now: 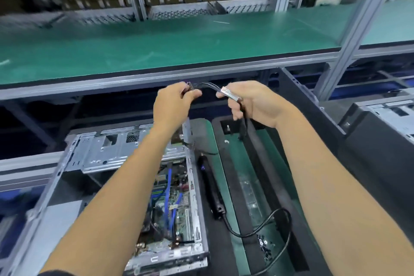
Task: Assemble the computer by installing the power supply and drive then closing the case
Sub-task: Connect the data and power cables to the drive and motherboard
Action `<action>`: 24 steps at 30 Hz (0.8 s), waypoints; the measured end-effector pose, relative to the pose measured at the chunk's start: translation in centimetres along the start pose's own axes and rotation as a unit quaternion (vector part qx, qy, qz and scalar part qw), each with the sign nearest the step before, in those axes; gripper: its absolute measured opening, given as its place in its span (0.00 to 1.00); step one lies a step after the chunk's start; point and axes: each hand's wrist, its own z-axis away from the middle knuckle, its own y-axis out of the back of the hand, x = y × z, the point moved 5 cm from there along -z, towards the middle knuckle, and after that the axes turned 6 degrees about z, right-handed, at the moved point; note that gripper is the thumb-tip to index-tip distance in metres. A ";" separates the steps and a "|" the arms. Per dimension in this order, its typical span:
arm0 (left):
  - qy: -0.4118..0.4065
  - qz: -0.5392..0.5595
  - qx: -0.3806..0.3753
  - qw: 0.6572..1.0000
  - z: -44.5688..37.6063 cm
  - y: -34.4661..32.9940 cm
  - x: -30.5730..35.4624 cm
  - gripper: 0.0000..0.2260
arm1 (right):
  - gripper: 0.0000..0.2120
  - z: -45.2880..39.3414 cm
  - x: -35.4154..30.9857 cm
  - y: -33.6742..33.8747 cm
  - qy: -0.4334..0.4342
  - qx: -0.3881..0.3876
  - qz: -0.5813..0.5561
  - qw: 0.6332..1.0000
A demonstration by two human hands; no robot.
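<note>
An open computer case (125, 159) lies on the bench at lower left, its motherboard (172, 204) and blue cables exposed. Above it my left hand (172, 105) pinches a dark connector (189, 87) at the end of a thin wire bundle (209, 85). My right hand (253, 103) grips the same bundle further along, at a white-taped section (230, 94), with a dark cable hanging down from the fist. Both hands are raised just under the green shelf edge. Where the bundle ends below my hands is hidden.
A black electric screwdriver (210, 188) with its cord lies right of the case on a green mat (226, 197). Several small screws (265, 246) sit near the cord. A black side panel (313, 136) leans at right, another case (389, 116) behind it. A green shelf (179, 45) overhangs.
</note>
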 end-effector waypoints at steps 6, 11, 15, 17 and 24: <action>0.123 -0.018 0.114 0.986 1.8 7.3 -6.5 0.21 | 0.10 -2.2 -0.2 -8.0 -0.025 -0.080 0.034 0.996; 0.208 -0.054 0.124 0.969 2.9 12.0 -11.5 0.16 | 0.08 -3.2 0.3 -13.1 -0.012 -0.107 0.057 0.992; 0.260 -0.099 0.063 0.958 3.5 13.5 -15.1 0.14 | 0.09 -3.7 1.6 -15.9 -0.009 -0.090 0.010 0.996; 0.269 -0.124 -0.012 0.955 3.8 13.6 -16.8 0.11 | 0.11 -4.1 2.3 -15.8 -0.011 -0.031 -0.028 0.999; 0.165 -0.326 -0.502 0.784 6.6 13.5 -16.3 0.12 | 0.03 -4.7 4.4 -14.7 0.032 0.199 -0.175 0.964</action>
